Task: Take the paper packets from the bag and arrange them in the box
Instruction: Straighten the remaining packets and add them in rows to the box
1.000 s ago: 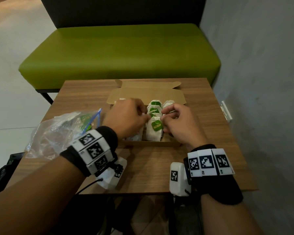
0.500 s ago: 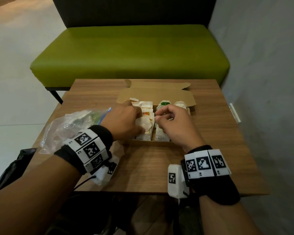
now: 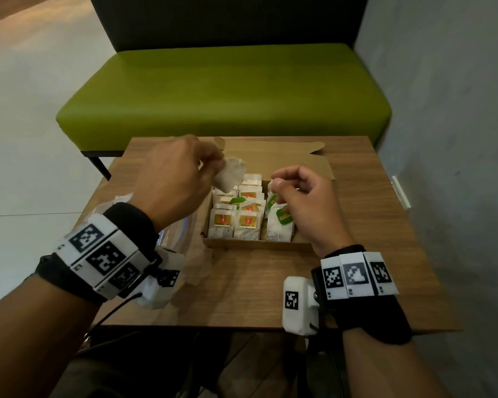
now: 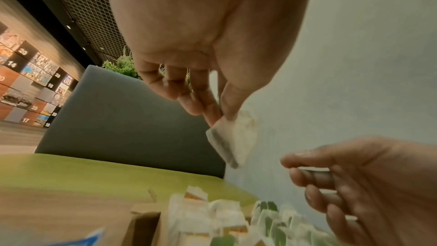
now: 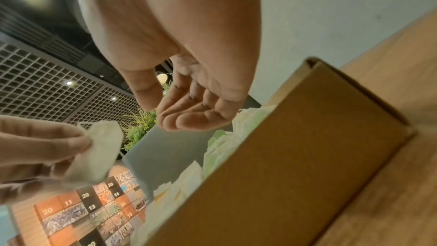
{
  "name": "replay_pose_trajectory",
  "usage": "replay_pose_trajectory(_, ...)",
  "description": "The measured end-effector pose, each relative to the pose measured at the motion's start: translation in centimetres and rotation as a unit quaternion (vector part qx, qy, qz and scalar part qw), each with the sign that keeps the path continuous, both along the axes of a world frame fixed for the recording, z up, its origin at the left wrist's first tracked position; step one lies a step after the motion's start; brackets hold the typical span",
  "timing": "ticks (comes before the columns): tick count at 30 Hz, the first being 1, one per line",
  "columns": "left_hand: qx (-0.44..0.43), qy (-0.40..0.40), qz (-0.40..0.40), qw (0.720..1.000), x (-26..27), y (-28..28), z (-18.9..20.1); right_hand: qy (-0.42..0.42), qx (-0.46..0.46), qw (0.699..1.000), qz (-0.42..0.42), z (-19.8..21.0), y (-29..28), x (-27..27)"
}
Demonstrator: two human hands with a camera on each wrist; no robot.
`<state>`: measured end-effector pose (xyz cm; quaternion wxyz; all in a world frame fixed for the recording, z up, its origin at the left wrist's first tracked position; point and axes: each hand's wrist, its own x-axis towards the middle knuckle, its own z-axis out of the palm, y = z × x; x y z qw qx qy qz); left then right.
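**Packet held above box, left hand nearer**

Head: packet (image 3: 227, 175) pinched in left hand (image 3: 170, 179), hanging over the far-left rows of the box (image 3: 256, 244); right hand (image 3: 302, 193) curled, grip unclear.

Left wrist: fingertips (image 4: 212, 117) clamp the packet's top; long axis points down.

Right wrist: right-hand fingers loosely curled, holding nothing.

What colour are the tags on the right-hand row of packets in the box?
Green tags on white packets, clearest in the head view.

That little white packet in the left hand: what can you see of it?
The packet is a small pouch of thin whitish paper, slightly crumpled, with no coloured tag showing. The left hand pinches its top between thumb and fingertips, so it hangs tilted in the air above the far left of the cardboard box, touching nothing else.
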<state>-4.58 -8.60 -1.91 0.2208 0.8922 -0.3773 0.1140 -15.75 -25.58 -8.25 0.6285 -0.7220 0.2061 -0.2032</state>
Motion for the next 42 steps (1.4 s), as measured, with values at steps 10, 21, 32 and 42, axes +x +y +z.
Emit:
replay_pose_trajectory(10, -0.187, 0.095, -0.023, 0.977, -0.6, -3.1, 2.2, -0.047, 0.021, 0.999, 0.003, 0.8, 0.2, -0.1)
replay_pose_trajectory(21, -0.286, 0.341, -0.033, 0.895, -2.4, -6.2, 0.3, -0.033, -0.002, 0.996, 0.078, 1.0, 1.1, 0.3)
replay_pose_trajectory(32, -0.196, 0.180, 0.046, 0.963, -0.7, -6.3, -2.2, -0.004, -0.124, 0.987, 0.104, 1.3, 0.7, -0.4)
replay_pose_trajectory(42, -0.061, 0.143, -0.072, 0.985, -0.9, -4.2, -3.6, -0.073, -0.091, 0.993, -0.001, 1.6, -0.4, -0.5)
